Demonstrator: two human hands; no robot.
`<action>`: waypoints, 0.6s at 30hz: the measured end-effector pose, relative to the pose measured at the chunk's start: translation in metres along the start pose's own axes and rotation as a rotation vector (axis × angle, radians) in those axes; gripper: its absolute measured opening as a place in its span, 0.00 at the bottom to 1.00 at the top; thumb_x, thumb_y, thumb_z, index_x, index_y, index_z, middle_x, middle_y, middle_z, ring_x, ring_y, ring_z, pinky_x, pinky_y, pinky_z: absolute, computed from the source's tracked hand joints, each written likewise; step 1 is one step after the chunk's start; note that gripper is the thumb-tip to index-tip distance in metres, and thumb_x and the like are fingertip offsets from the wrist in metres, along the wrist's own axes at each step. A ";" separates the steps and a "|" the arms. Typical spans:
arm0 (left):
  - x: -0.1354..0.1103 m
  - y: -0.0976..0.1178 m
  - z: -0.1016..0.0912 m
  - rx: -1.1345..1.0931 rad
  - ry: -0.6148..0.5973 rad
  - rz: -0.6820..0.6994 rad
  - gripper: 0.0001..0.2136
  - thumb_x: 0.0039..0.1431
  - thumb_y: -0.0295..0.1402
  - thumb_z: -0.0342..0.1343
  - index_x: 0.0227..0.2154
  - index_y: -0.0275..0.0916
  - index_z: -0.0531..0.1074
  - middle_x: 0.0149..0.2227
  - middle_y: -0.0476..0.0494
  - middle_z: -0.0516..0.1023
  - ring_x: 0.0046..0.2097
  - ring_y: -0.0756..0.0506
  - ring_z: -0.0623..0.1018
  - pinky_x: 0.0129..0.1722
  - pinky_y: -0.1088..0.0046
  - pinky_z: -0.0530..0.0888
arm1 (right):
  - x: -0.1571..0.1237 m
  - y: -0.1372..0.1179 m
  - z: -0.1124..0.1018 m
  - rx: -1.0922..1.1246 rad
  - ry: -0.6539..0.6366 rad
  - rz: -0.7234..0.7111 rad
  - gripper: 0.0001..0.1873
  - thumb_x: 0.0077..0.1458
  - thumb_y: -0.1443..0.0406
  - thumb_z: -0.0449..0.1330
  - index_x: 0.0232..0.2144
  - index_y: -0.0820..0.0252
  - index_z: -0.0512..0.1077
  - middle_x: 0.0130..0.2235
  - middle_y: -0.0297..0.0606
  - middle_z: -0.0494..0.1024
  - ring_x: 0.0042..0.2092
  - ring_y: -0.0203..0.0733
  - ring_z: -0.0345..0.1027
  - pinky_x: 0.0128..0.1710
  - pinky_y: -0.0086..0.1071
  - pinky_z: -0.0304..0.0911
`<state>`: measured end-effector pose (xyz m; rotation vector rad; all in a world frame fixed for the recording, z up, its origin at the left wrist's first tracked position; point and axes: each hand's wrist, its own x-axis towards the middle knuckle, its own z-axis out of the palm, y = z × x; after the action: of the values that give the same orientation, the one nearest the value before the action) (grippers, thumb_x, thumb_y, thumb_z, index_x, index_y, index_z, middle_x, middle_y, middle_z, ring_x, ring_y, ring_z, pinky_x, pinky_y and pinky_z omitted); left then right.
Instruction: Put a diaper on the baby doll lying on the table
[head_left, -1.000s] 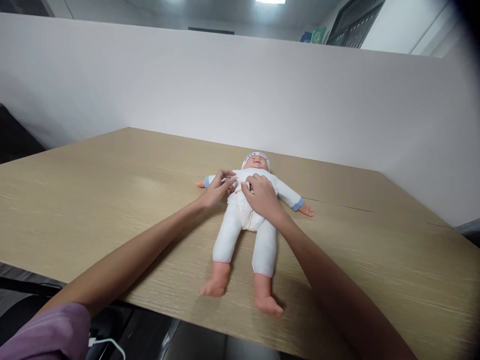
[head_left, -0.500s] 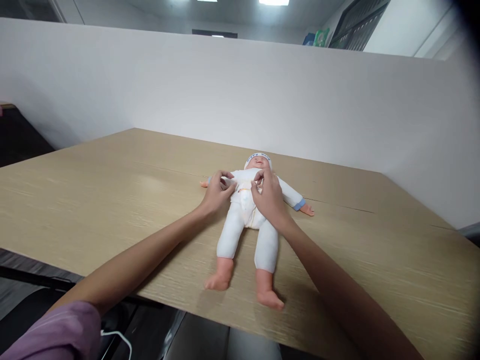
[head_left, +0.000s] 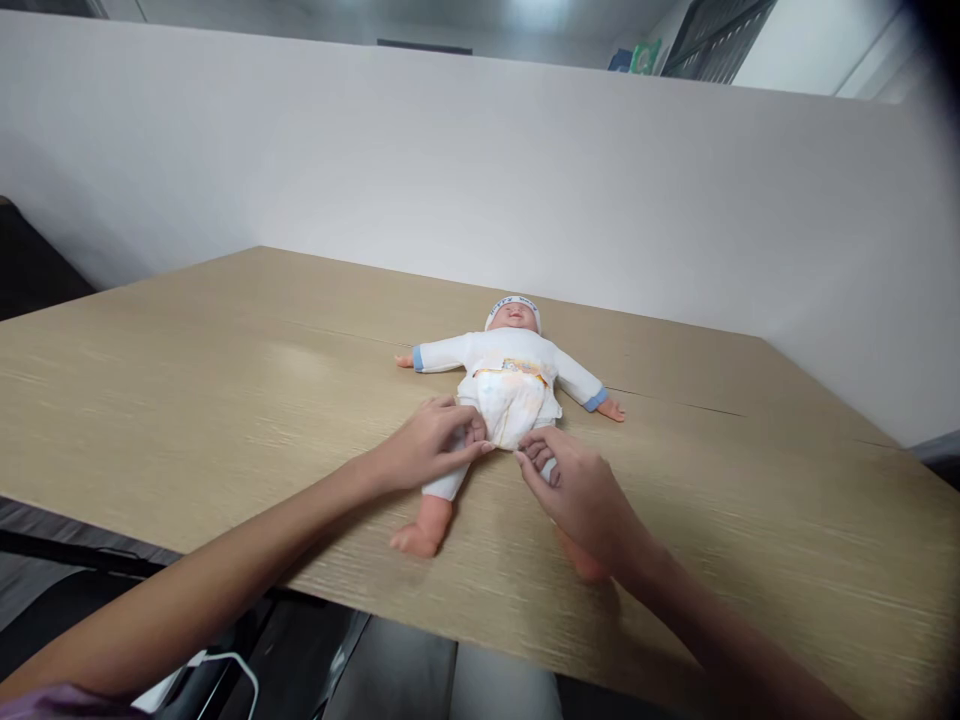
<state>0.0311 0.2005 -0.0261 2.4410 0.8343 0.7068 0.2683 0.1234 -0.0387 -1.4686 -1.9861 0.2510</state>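
A baby doll [head_left: 511, 347] in a white outfit with blue cuffs and a lettered white cap lies on its back, arms spread and feet towards me. Around its hips is a white diaper [head_left: 511, 400] with an orange-patterned waist strip. My left hand [head_left: 441, 440] is closed, thumb and fingers pinching the diaper's lower edge by the crotch. Opposite it, my right hand [head_left: 574, 485] pinches the edge at the other leg, its fingers curled. My right hand and wrist hide most of the doll's leg on that side.
The doll rests on a wide wooden table [head_left: 300, 400]. Behind the table stands a white partition [head_left: 480, 170]. A white cable [head_left: 244, 670] hangs below the front edge at the left, near a dark chair. My lap is under the table edge.
Both hands have moved down from the diaper's waist to its crotch. The doll's chest and waist strip are now uncovered, and its legs have spread further apart.
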 end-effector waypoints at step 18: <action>0.008 0.002 0.014 0.071 0.078 -0.132 0.12 0.65 0.44 0.61 0.32 0.41 0.71 0.30 0.48 0.75 0.35 0.44 0.71 0.36 0.68 0.64 | 0.005 -0.007 0.008 -0.168 -0.012 0.013 0.04 0.64 0.63 0.61 0.40 0.56 0.74 0.39 0.38 0.78 0.38 0.46 0.73 0.36 0.38 0.63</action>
<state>0.0457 0.2009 -0.0335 2.4067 1.0576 0.7387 0.2574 0.1275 -0.0395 -1.5875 -2.0497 0.1003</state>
